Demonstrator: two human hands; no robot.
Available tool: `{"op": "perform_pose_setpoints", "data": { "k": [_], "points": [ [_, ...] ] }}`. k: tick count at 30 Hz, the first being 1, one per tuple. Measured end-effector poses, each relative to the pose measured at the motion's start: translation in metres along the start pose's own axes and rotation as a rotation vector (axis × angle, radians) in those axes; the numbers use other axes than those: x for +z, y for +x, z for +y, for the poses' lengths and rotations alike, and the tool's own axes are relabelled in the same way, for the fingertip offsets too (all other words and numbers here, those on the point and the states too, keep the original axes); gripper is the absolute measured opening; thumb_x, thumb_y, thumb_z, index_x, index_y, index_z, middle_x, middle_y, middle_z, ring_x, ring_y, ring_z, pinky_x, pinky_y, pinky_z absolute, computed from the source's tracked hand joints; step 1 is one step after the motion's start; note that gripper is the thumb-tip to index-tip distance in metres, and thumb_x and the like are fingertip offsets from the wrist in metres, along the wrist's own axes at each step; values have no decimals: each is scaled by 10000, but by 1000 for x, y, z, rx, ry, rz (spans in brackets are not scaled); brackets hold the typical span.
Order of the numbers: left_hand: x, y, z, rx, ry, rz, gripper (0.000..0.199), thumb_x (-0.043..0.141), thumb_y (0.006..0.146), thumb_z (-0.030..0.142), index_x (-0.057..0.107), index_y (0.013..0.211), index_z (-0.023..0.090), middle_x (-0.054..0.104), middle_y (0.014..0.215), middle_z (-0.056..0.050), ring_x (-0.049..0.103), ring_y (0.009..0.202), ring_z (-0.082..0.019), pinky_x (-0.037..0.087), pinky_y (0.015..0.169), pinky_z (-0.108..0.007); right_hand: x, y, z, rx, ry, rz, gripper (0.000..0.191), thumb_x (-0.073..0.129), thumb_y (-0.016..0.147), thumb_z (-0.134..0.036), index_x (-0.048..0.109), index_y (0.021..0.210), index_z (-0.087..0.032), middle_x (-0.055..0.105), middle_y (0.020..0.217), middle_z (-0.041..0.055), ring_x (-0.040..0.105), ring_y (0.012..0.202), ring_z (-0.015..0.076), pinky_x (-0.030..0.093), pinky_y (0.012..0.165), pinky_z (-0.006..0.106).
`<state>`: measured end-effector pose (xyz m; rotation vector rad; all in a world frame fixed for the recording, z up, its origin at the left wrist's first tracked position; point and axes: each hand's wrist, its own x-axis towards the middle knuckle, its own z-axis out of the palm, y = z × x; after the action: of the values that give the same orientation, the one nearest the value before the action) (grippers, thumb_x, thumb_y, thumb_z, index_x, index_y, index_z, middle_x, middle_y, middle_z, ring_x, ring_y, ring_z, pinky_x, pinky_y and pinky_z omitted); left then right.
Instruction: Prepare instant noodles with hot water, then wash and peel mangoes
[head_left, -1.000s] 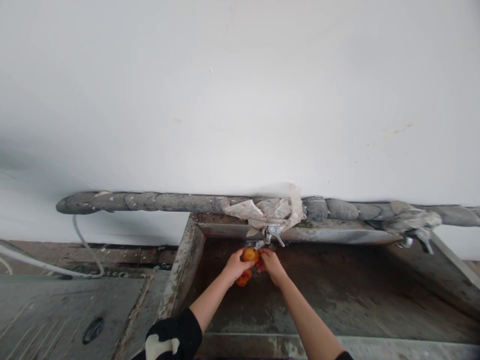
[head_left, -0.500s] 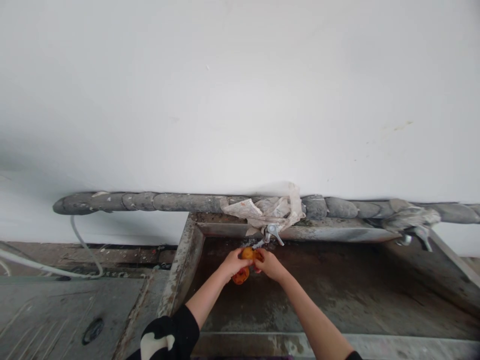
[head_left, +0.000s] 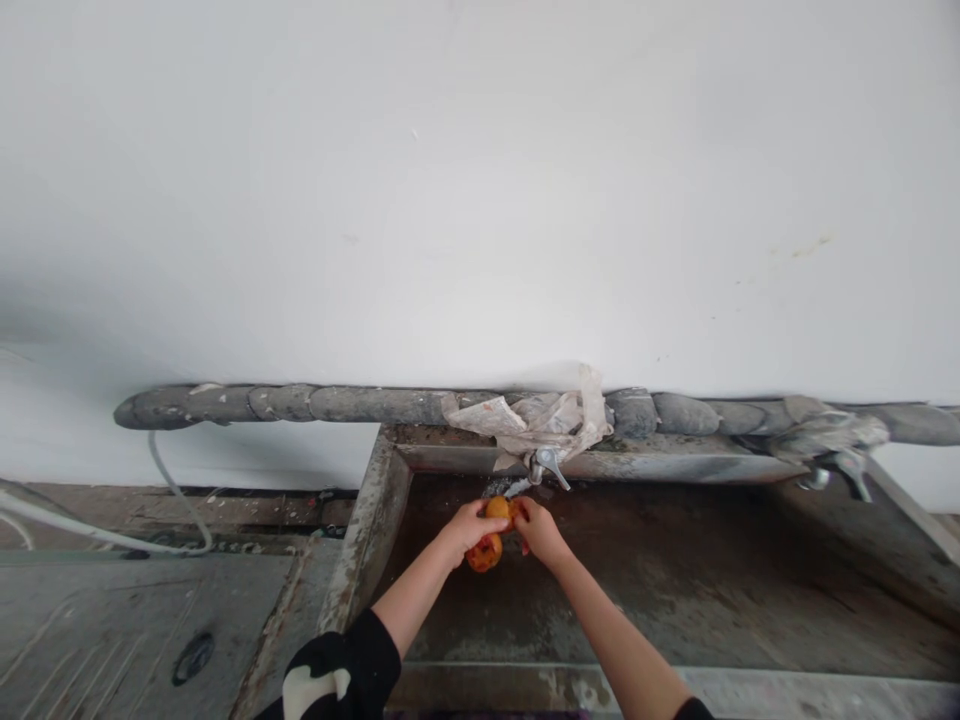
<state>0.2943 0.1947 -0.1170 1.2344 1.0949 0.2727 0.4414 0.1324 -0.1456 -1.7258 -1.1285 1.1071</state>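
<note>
My left hand (head_left: 469,526) is closed around an orange, rounded object with red parts (head_left: 484,553); its lower lobe hangs below my fingers and another lobe shows above my thumb. I cannot make out exactly what it is. Close on its right, the fingers of my right hand (head_left: 541,532) pinch a smaller orange and red part. Whether the parts are joined is hidden by my fingers. Both hands are over the sink basin (head_left: 645,580), just below a metal tap (head_left: 550,463), and water runs down onto the object.
A grey wrapped pipe (head_left: 382,404) runs along the white wall (head_left: 480,200), with ragged plastic (head_left: 547,420) tied above the tap. A second tap (head_left: 847,470) is at the right. On the left are a thin white hose (head_left: 176,490) and a grey slab (head_left: 112,620) with a dark hole.
My right hand has turned slightly and its fingers have shifted on the orange and red part. My left hand keeps its hold almost in place. The view has moved very little.
</note>
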Motion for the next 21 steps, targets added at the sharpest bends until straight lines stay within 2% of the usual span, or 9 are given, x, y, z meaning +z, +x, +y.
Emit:
{"op": "perform_pose_setpoints", "data": {
  "k": [2,5,11,17,21],
  "points": [
    [0,-2,1,-22,-34,-21,420,660,709,246,528,1088,122,650,923,-71,620,778,-175,494,756,-373,1,-1,2,26,65,3,211,362,742,-185,523,871,-143,453,500,-65,402,285,72,318,270,167],
    [1,-4,5,-44,-74,-54,389,638,731,264,532,1079,125,655,877,-56,621,731,-162,502,712,-353,1,-4,2,47,162,1,269,340,756,-227,523,927,-129,354,450,-92,384,317,79,369,322,181],
    [-1,-2,6,-35,-80,-62,337,630,738,254,554,1040,125,660,871,-49,619,745,-161,492,725,-348,-6,-8,-4,44,226,-71,345,343,796,-359,500,996,-126,450,538,-51,488,449,104,452,401,212],
    [1,2,-1,-16,-31,-55,367,648,721,240,548,1056,128,661,879,-50,623,768,-171,490,760,-372,-9,-4,-9,16,56,-100,198,476,748,-289,517,880,-147,453,467,-78,398,297,71,325,272,166],
    [1,5,-8,8,9,-32,365,656,713,237,556,1048,129,655,904,-55,617,810,-182,477,802,-396,-8,-4,-9,-1,-48,-74,114,498,728,-211,506,834,-169,496,559,-57,413,295,59,297,241,150]
  ]
}}
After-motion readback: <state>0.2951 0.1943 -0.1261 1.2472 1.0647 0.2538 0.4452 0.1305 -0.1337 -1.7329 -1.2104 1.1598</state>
